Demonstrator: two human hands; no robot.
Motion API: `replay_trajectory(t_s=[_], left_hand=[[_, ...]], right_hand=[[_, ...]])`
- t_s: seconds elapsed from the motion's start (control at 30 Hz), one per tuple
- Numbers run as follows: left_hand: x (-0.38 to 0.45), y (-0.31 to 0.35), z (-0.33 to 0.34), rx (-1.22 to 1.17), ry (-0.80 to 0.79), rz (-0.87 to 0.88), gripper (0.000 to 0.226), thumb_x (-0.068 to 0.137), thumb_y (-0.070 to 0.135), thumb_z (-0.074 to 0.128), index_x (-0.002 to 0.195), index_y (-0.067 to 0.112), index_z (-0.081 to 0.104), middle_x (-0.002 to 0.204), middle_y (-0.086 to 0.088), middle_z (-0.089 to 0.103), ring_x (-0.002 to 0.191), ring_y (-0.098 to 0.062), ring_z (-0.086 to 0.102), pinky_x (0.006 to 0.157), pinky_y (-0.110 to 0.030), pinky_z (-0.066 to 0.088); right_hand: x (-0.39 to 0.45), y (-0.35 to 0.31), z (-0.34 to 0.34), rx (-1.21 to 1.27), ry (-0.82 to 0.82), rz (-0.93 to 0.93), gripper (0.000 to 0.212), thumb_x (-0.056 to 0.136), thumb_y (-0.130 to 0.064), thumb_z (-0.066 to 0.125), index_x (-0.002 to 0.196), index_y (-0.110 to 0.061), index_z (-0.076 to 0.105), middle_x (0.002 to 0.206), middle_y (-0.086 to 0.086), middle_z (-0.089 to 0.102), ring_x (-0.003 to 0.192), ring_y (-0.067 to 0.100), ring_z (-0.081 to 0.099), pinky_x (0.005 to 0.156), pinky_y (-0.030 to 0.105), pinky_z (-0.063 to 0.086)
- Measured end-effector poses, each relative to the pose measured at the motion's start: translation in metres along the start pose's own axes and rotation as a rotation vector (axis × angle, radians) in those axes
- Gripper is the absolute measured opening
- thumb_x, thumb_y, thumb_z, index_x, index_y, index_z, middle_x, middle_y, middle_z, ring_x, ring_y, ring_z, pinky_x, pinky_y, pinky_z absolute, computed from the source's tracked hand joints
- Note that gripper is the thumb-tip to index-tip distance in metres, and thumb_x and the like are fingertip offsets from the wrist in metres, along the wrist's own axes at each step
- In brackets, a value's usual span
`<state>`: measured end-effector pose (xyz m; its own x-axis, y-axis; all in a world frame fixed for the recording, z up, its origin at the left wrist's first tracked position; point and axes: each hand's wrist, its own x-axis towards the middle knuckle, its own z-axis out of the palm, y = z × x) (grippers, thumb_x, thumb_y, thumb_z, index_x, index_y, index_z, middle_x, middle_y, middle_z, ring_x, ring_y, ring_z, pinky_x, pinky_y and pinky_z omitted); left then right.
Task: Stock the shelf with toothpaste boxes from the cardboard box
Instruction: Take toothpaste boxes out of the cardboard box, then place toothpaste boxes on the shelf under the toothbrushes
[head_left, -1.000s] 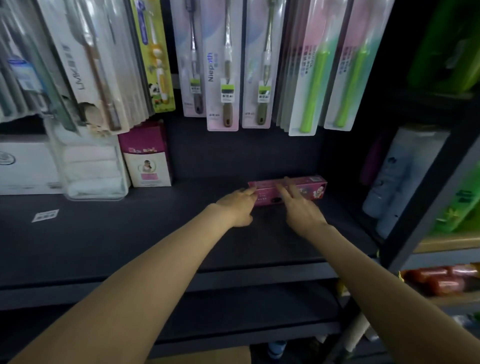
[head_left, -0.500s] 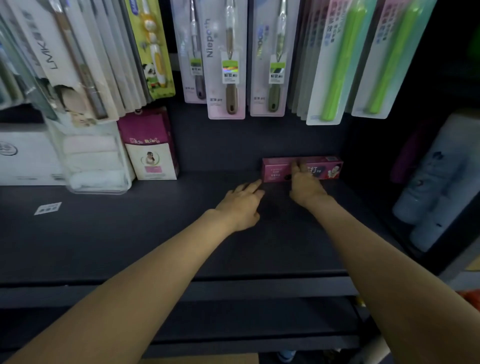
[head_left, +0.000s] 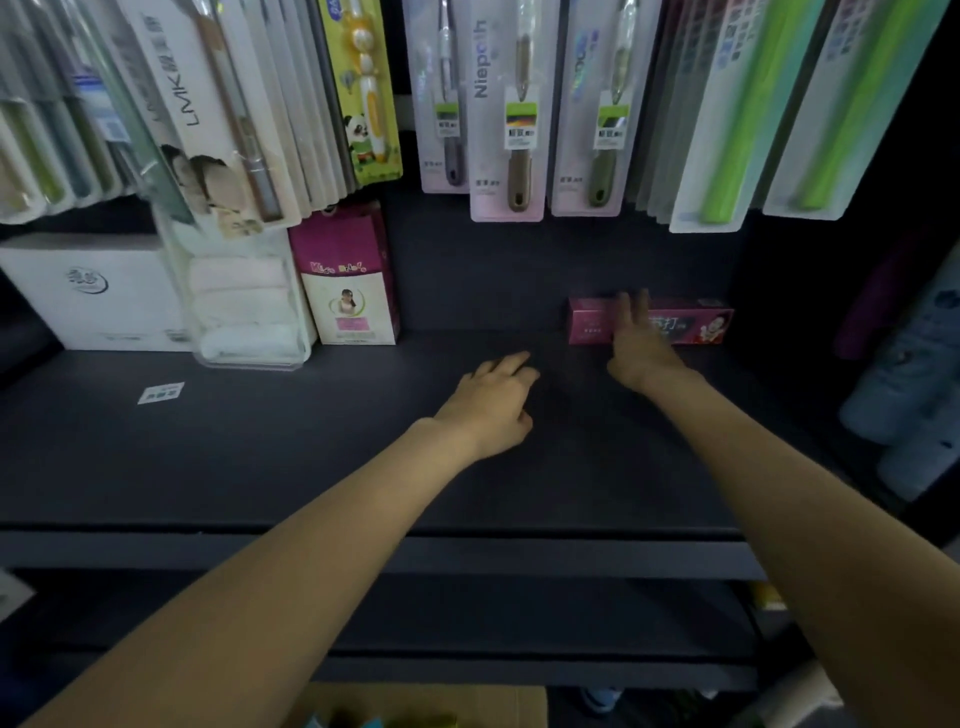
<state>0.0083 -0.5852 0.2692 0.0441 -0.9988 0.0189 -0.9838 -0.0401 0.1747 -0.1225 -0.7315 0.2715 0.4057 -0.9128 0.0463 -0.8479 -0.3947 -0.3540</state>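
A pink toothpaste box (head_left: 691, 325) lies lengthwise at the back right of the dark shelf (head_left: 260, 457), against the rear wall. My right hand (head_left: 641, 348) rests flat against the box's front, fingers stretched up over it, without gripping it. My left hand (head_left: 496, 402) hovers over the bare shelf to the left of the box, fingers loosely curled and holding nothing. A strip of the cardboard box (head_left: 436, 704) shows at the bottom edge, below the shelves.
Toothbrush packs (head_left: 506, 109) hang above the shelf's back. A magenta carton (head_left: 348, 280), a clear pack of towels (head_left: 244, 296) and a white box (head_left: 93, 291) stand at the back left. Bottles (head_left: 914, 374) fill the neighbouring bay on the right. A small label (head_left: 161, 392) lies on the shelf.
The toothpaste box has been pushed back to the rear of the shelf. My left hand came off it and drew back; my right hand stayed against it.
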Motion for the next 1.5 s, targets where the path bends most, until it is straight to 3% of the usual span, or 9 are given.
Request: replay_trajectory(t_s=[0.13,0.3,0.47,0.63,0.77,0.87,1.03,1.2,1.5], left_hand=[[-0.038,-0.001,0.006,-0.099,0.207,0.080,0.042,0.091,0.012,0.049,0.132,0.011,0.045,0.146,-0.006,0.032,0.130,-0.025,0.036,0.107,-0.039,0.031],[-0.137,-0.008,0.041,-0.270,0.505,0.203,0.023,0.083,0.007,0.044,0.097,0.002,0.061,0.100,-0.009,0.057,0.085,-0.017,0.055,0.073,-0.024,0.045],[-0.242,-0.049,0.125,-0.252,0.277,0.103,0.022,0.081,0.009,0.042,0.090,0.009,0.063,0.094,-0.006,0.060,0.085,-0.015,0.056,0.078,-0.025,0.046],[-0.302,-0.097,0.184,-0.154,-0.242,-0.307,0.029,0.088,0.024,0.040,0.114,0.018,0.052,0.119,-0.003,0.049,0.103,-0.026,0.056,0.080,-0.037,0.049],[-0.346,-0.117,0.206,-0.115,-0.598,-0.514,0.038,0.094,0.019,0.047,0.131,0.017,0.043,0.135,-0.008,0.042,0.113,-0.026,0.052,0.087,-0.033,0.043],[-0.379,-0.128,0.215,-0.173,-0.612,-0.596,0.039,0.094,0.016,0.047,0.132,0.016,0.042,0.137,-0.007,0.039,0.113,-0.025,0.052,0.089,-0.033,0.043],[-0.432,-0.144,0.228,-0.262,-0.569,-0.696,0.038,0.094,0.010,0.045,0.131,0.017,0.045,0.131,-0.006,0.049,0.110,-0.022,0.054,0.075,-0.022,0.035],[-0.470,-0.157,0.245,-0.302,-0.636,-0.729,0.045,0.094,0.008,0.043,0.137,0.018,0.037,0.133,-0.012,0.042,0.109,-0.029,0.053,0.082,-0.032,0.041],[-0.493,-0.185,0.253,-0.318,-0.625,-0.724,0.051,0.093,0.010,0.044,0.141,0.019,0.030,0.130,-0.013,0.042,0.101,-0.031,0.056,0.072,-0.034,0.042]], right_hand=[[-0.075,-0.025,0.021,0.019,0.195,-0.350,0.069,0.082,0.011,0.044,0.146,-0.004,0.022,0.154,0.017,0.013,0.124,0.040,0.043,0.097,0.044,0.043],[-0.186,-0.049,0.074,0.216,0.313,-0.781,0.042,0.075,0.011,0.038,0.112,0.006,0.057,0.120,0.022,0.054,0.104,0.037,0.056,0.094,0.043,0.046],[-0.241,-0.058,0.129,0.164,0.343,-0.967,0.027,0.079,0.003,0.041,0.085,-0.004,0.066,0.099,0.011,0.065,0.094,0.028,0.055,0.103,0.047,0.033],[-0.281,-0.081,0.215,0.078,-0.140,-1.083,0.028,0.069,-0.008,0.038,0.078,-0.009,0.065,0.077,0.006,0.063,0.075,0.024,0.058,0.067,0.031,0.050],[-0.302,-0.095,0.288,-0.181,-0.641,-1.134,0.023,0.079,0.000,0.054,0.101,-0.002,0.060,0.100,0.015,0.058,0.096,0.032,0.056,0.079,0.034,0.048],[-0.315,-0.114,0.317,-0.282,-0.878,-1.061,0.032,0.094,-0.005,0.041,0.125,-0.004,0.047,0.123,0.015,0.045,0.116,0.032,0.040,0.090,0.039,0.039],[-0.343,-0.149,0.354,-0.291,-1.005,-1.022,0.036,0.095,-0.011,0.045,0.131,-0.006,0.045,0.126,0.015,0.045,0.116,0.032,0.043,0.086,0.038,0.039],[-0.389,-0.169,0.402,-0.379,-1.160,-1.052,0.046,0.095,-0.016,0.042,0.140,-0.019,0.038,0.128,0.018,0.048,0.115,0.036,0.047,0.080,0.035,0.041],[-0.420,-0.182,0.449,-0.771,-1.431,-0.947,0.042,0.096,-0.029,0.045,0.137,-0.020,0.045,0.138,0.013,0.044,0.123,0.033,0.043,0.097,0.040,0.041]])
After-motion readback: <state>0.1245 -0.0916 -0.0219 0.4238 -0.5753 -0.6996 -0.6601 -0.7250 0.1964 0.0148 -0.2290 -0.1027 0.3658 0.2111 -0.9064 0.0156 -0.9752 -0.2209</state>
